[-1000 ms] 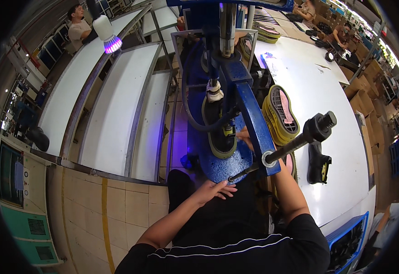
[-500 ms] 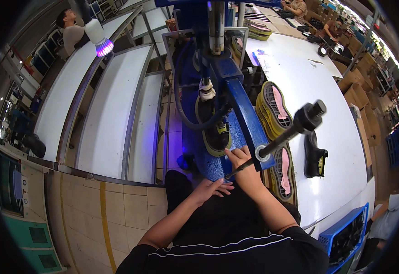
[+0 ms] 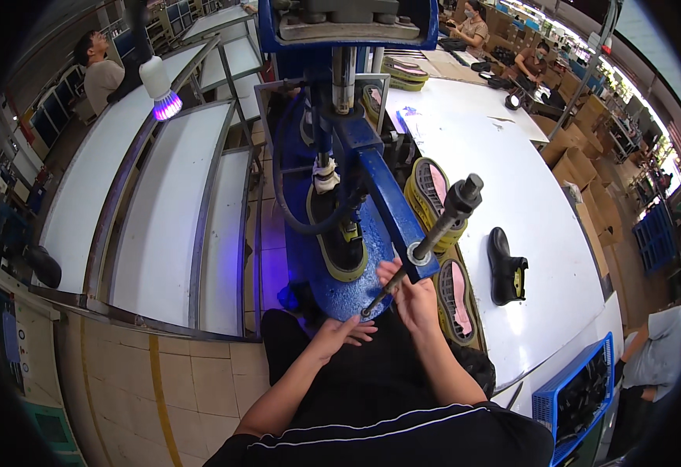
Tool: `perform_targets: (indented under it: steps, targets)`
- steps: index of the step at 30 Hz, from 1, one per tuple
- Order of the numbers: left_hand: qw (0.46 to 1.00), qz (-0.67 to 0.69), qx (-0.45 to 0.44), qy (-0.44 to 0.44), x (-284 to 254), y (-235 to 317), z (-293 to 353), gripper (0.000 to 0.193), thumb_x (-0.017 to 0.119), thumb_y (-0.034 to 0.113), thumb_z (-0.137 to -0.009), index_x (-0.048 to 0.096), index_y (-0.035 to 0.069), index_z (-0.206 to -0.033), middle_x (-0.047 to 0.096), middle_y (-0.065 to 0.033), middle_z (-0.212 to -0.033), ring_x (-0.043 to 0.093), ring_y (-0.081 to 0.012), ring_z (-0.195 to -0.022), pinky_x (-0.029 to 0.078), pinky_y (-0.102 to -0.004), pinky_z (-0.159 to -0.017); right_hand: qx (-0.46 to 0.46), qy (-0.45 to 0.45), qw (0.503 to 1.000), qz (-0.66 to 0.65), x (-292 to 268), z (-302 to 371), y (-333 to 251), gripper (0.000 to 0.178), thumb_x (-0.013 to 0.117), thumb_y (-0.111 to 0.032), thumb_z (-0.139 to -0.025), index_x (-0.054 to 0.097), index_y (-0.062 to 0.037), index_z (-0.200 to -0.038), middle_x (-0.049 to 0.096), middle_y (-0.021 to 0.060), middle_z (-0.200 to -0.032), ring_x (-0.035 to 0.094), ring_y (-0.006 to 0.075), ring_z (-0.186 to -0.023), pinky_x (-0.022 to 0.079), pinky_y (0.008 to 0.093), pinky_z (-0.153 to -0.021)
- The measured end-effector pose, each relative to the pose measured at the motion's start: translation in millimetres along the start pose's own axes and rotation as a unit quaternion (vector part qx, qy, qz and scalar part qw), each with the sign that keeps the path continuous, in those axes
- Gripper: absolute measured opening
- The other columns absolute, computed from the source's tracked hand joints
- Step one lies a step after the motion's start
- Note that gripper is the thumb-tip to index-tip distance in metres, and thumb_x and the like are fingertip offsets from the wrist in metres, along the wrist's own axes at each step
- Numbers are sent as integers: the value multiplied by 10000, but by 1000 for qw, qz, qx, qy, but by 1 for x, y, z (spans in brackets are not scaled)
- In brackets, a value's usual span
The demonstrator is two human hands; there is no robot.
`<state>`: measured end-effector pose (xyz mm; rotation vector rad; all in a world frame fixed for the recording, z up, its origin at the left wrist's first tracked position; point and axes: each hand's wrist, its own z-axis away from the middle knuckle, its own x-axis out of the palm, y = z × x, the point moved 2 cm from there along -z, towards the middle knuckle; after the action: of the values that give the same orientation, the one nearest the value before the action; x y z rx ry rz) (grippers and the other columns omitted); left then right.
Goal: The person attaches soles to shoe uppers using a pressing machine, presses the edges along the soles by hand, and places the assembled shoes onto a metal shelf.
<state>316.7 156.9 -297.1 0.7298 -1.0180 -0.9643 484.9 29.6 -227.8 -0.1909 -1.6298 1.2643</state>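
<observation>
- Black shoe (image 3: pixel 339 253) with a yellow sole is set on the blue plate (image 3: pixel 348 300) of a big blue machine; near its far end, a post wrapped in white (image 3: pixel 325 176) is seen.
- The left hand (image 3: pixel 340 336) is placed at the near edge of the plate, by the low end of a thin rod (image 3: pixel 379 299); its fingers are spread a little.
- The right hand (image 3: pixel 412 300) is held just beside the rod; its fingers are bent and partly hidden, so whether anything is pinched cannot be told.
- Yellow soles (image 3: pixel 455 302) with pink strips are lined up to the right.
- Another black shoe (image 3: pixel 504 268) is laid on the white table (image 3: pixel 550 218).
</observation>
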Motion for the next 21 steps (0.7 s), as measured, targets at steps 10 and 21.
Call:
perform_targets:
  steps: [10, 21]
  targets:
    - [993, -111, -14, -34, -17, -11, 3, 567, 478, 486, -1094, 754, -6, -1157, 784, -122, -1097, 752, -206, -974, 556, -286, -855, -205, -83, 913, 344, 2, -55, 26, 612, 372, -461, -1117, 392, 23, -1491, 395, 262, -1598, 399, 339, -1491, 301, 466, -1243]
    - [956, 205, 166, 130, -54, 103, 10, 544, 472, 388, -1114, 501, -58, -1424, 688, -190, -1243, 700, -247, -1133, 584, -393, -923, -189, 37, 868, 457, 89, -69, 3, 629, 838, -145, -855, 571, 95, -1371, 758, 131, -1028, 712, 184, -914, 552, 328, -857]
